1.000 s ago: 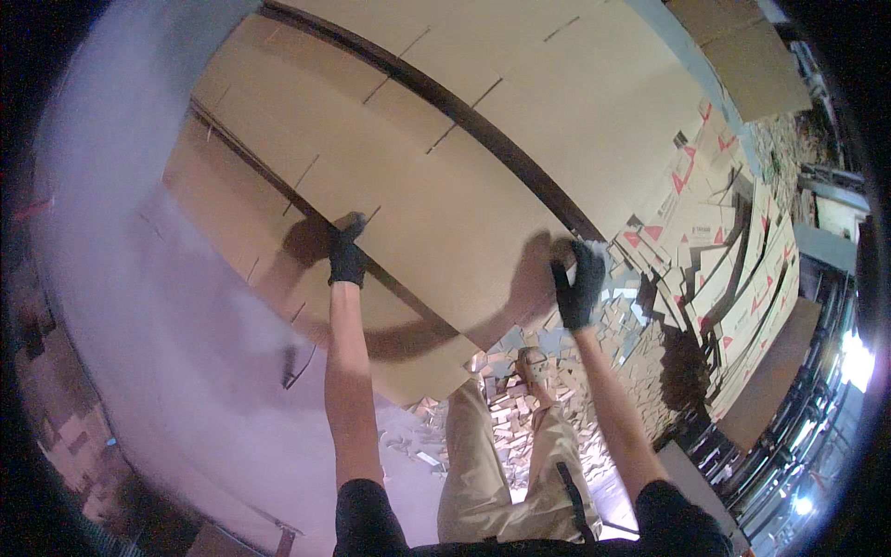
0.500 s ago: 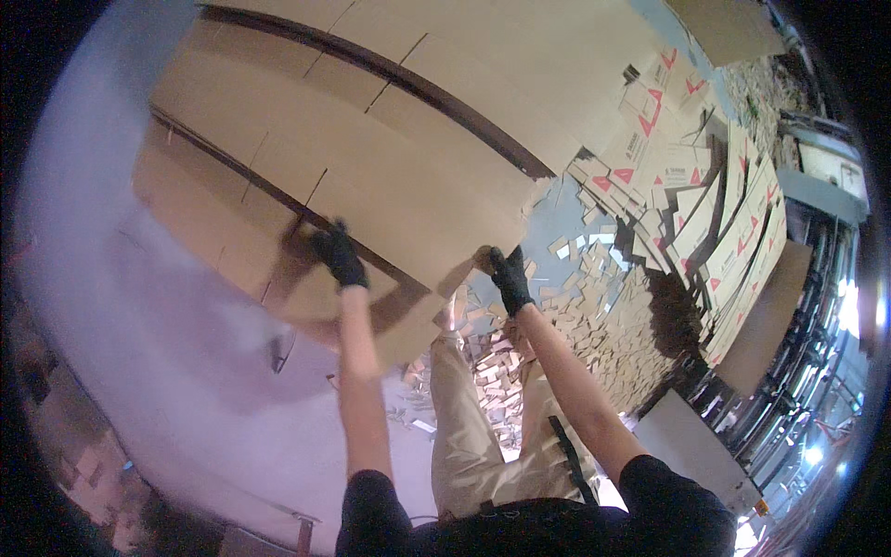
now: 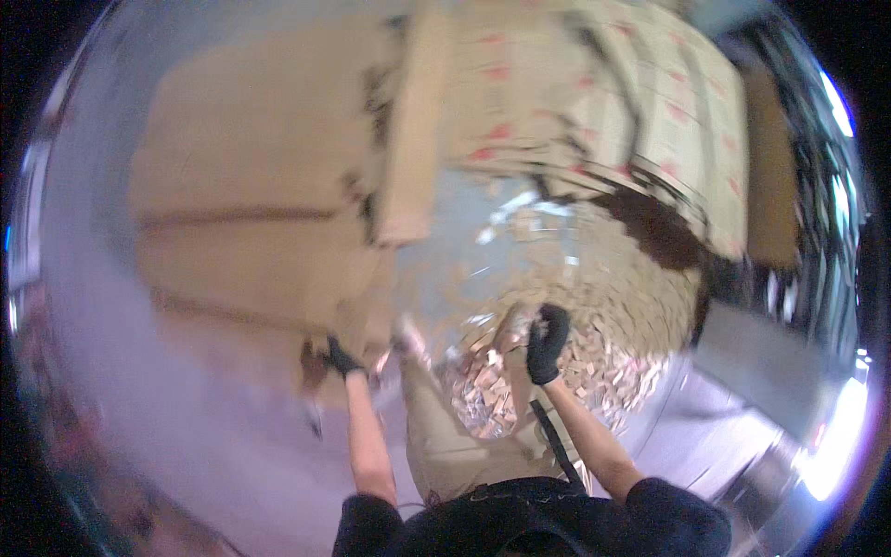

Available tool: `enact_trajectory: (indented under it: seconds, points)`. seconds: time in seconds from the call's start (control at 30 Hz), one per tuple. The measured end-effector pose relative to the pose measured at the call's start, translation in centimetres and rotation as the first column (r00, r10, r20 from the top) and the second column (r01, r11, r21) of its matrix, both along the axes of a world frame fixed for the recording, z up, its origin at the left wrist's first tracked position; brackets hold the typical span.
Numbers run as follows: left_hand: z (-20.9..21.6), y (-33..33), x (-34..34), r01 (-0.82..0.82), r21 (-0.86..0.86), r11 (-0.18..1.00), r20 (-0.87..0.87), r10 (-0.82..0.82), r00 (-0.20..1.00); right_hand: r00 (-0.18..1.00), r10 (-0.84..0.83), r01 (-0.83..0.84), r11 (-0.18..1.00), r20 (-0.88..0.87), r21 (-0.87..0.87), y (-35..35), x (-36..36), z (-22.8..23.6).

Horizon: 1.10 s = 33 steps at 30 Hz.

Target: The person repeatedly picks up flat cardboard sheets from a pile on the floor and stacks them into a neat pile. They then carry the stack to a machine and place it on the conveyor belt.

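Note:
My left hand (image 3: 342,357), in a black glove, is low over the near edge of the large brown cardboard sheets (image 3: 251,269). Its fingers look spread, though motion smears them, and I see nothing in them. A dark shadow lies beside it on the cardboard. My right hand (image 3: 548,343), also gloved in black, is held in front of my right leg, above loose cardboard scraps (image 3: 613,367). Its fingers look curled; whether a small piece is in them is hidden by blur.
A long narrow brown cardboard face (image 3: 413,139) rises beyond the sheets. Stacked pale cardboard with red marks (image 3: 557,93) stands at the far right, ragged along its near edge. A grey panel (image 3: 756,362) is at the right. Scraps cover the floor around my feet.
The view has turned to the right and is blurred. My right hand has let go of the cardboard sheet's corner and drawn back toward me. My left hand has come lower and nearer.

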State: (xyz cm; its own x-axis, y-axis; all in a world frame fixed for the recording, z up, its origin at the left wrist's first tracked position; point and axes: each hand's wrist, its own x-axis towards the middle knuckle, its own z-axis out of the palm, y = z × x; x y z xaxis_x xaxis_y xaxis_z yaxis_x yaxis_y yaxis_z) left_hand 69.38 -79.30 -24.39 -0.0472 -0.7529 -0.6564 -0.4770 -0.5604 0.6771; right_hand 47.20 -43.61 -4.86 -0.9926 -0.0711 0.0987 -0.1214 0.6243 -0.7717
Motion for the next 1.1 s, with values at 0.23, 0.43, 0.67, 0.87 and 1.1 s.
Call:
enact_trajectory:
  seconds: [0.23,0.43,0.67,0.87,1.1]
  points:
    - [7.2,23.2,-14.4,0.952,0.160,-0.260,0.648,-0.700,-0.300,0.975,-0.077,0.010,0.953,0.210,0.302,18.2,-0.7,4.3]
    - [12.8,40.0,-30.1,0.920,-0.376,-0.111,0.122,-0.990,-0.069,0.931,-0.308,0.229,0.910,0.196,0.345,29.4,-3.4,1.5]
    - [10.2,46.3,-50.3,0.917,-0.324,-0.231,-0.048,-0.964,-0.260,0.857,-0.482,0.407,0.850,0.183,0.334,36.2,-15.0,0.5]
    - [9.8,54.7,-65.7,0.967,-0.223,-0.126,-0.084,-0.985,-0.148,0.769,-0.635,0.628,0.731,-0.071,0.267,44.9,-26.9,-1.2]
    - [5.7,75.3,-80.1,0.929,-0.239,-0.284,-0.337,-0.873,-0.353,0.804,-0.562,0.591,0.721,-0.193,0.362,65.4,-43.0,-2.3]
